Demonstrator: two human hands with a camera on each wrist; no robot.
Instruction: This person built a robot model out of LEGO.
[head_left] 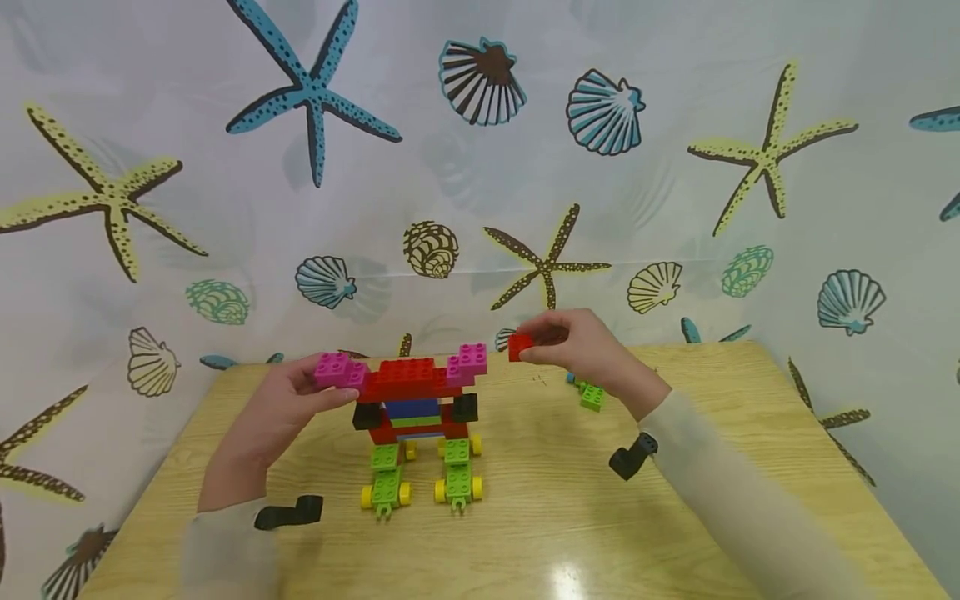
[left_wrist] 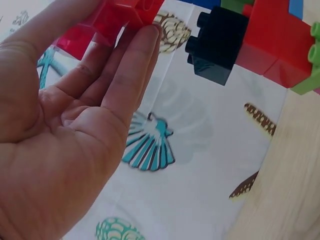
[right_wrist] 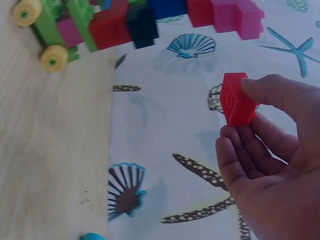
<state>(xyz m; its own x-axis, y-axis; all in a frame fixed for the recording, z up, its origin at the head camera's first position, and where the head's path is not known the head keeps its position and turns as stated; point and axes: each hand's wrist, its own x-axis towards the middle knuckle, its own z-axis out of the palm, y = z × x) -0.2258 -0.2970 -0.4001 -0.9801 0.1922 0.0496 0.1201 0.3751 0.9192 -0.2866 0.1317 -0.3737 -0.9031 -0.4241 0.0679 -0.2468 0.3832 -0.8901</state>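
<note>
A toy brick figure (head_left: 405, 379) stands on two green wheeled bases (head_left: 387, 487) with yellow wheels. Red bricks form its upper part, and pink bricks (head_left: 337, 369) reach out at both sides. Black bricks (head_left: 465, 407) sit lower down, around a blue middle. My left hand (head_left: 281, 408) grips the pink bricks at the left end, thumb in front and the other fingers behind. To the right of the figure, my right hand (head_left: 585, 346) pinches a loose red brick (right_wrist: 236, 102) in the air, apart from the build.
A small green brick piece (head_left: 592, 397) with a bit of blue lies on the wooden table (head_left: 555, 517), behind the right forearm. A white cloth (head_left: 480, 183) printed with starfish and shells hangs at the back and sides. Black wrist mounts (head_left: 634, 456) sit on both sleeves.
</note>
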